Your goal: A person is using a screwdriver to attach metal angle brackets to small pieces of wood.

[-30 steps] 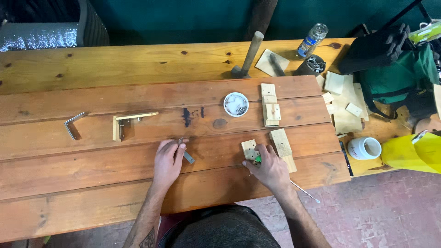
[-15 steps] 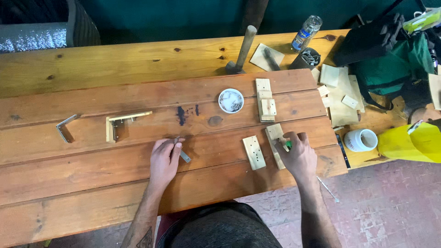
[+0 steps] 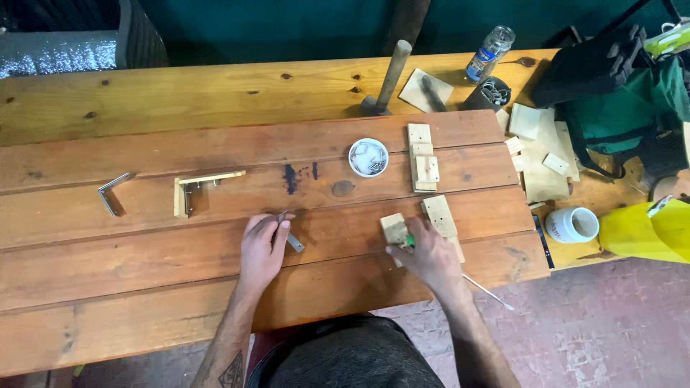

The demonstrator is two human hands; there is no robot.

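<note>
Your left hand (image 3: 260,248) rests flat on the table (image 3: 144,280), fingers pinching a small metal bracket (image 3: 290,236). Your right hand (image 3: 430,253) grips a screwdriver (image 3: 460,276), its green handle at a small wood block (image 3: 394,228) just under your fingers. A longer wood strip (image 3: 440,216) lies just beyond that hand. You look to be pairing bracket with block; bring them together squarely. Farther off sits a white dish of screws (image 3: 368,157).
</note>
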